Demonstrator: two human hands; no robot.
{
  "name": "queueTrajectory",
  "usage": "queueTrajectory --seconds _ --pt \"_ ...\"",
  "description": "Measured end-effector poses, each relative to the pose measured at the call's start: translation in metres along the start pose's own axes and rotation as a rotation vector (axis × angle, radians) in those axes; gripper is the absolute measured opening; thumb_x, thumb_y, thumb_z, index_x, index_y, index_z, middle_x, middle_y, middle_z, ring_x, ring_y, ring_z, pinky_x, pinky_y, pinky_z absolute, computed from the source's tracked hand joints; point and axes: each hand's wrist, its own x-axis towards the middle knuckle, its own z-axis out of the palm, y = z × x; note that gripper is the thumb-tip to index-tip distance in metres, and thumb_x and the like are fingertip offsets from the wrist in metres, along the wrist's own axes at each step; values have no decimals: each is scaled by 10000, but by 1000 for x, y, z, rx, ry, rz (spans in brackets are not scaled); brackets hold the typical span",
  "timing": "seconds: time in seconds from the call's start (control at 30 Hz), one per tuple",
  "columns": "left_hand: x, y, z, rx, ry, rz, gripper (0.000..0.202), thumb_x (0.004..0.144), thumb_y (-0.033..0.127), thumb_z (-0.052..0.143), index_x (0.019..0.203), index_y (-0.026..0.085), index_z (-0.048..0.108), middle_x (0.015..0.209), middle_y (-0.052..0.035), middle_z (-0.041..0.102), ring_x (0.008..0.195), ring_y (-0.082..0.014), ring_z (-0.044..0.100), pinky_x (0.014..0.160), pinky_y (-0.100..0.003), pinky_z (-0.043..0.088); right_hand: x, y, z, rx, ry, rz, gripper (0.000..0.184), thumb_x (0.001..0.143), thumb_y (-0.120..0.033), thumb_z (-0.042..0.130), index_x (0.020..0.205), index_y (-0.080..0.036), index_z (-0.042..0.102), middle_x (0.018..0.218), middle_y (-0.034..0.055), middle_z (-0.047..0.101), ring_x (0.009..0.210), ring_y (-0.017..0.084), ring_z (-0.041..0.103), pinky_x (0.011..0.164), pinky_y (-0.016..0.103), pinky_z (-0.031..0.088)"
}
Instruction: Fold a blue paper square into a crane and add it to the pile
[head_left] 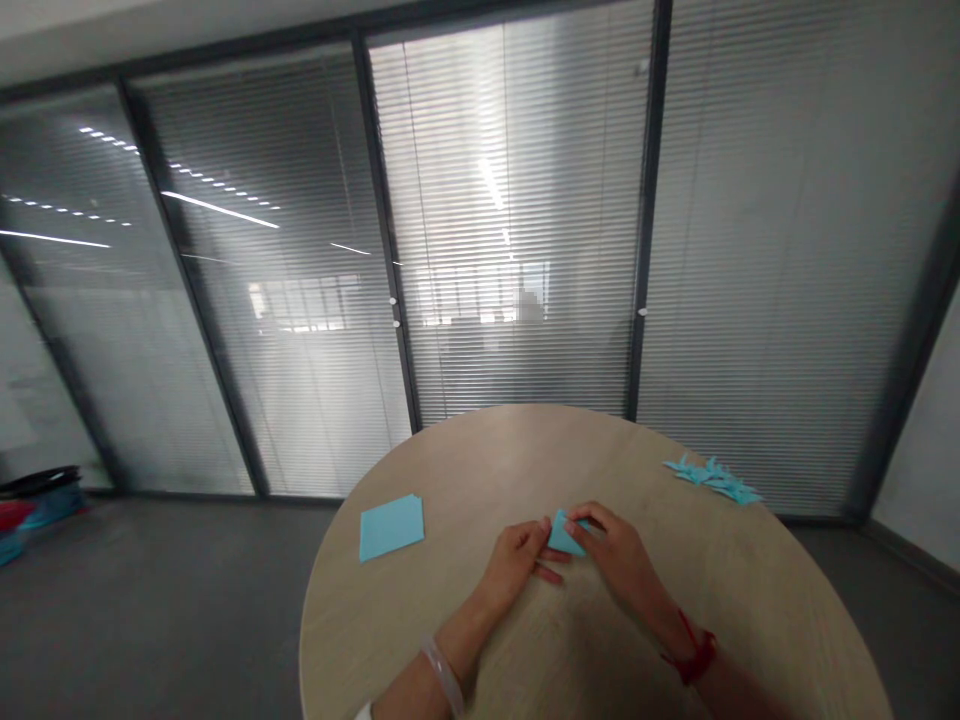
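Observation:
A small folded piece of light blue paper [564, 537] is held between my two hands above the middle of the table. My left hand [519, 557] grips its left edge between thumb and fingers, with some fingers reaching under it. From the right, my right hand [616, 552] pinches the paper's upper right part with thumb and index finger. A stack of flat light blue paper sheets [391, 528] lies on the table to the left of my hands. At the far right, a pile of folded blue paper pieces [714, 478] rests near the table's edge.
The round wooden table [510, 450] has its curved edge ahead of me and on both sides. Behind it stand glass partitions with blinds [517, 220] in dark frames. On the grey floor at far left are dark, blue and red items [45, 500], partly cut off.

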Motion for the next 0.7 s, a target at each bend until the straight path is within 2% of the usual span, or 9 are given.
queueTrajectory --seconds 0.13,0.23,0.37,0.5,0.7 --pt "-2 2 2 -7 -12 -9 516 660 565 679 865 92 678 889 -146 712 834 -278 677 571 -306 547 2 0 1 90 7 96 178 766 -373 598 786 -200 630 772 30 671 741 200 622 674 281 476" --pt "-2 0 3 -19 11 -28 460 598 501 750 823 107 674 813 -107 717 804 -260 681 573 -292 542 2 2 3 156 9 99 171 753 -364 611 802 -199 617 801 36 675 768 199 634 688 276 489" --pt "-2 -2 3 -1 47 -19 436 606 506 739 779 111 673 765 -95 716 762 -250 683 565 -297 541 2 3 4 223 25 93 240 732 -390 638 872 -198 608 834 51 680 797 206 652 703 282 509" --pt "-2 -2 3 30 69 -15 417 620 509 725 739 113 669 711 -87 709 736 -244 686 551 -287 537 0 -2 4 167 -4 111 283 745 -403 615 928 -190 651 885 69 702 812 214 655 719 293 502" --pt "-3 0 4 48 69 -14 370 628 476 718 709 117 671 675 -69 696 688 -222 682 529 -271 531 -1 -8 2 74 -23 106 291 759 -434 591 865 -187 703 861 72 724 798 226 648 716 305 482"
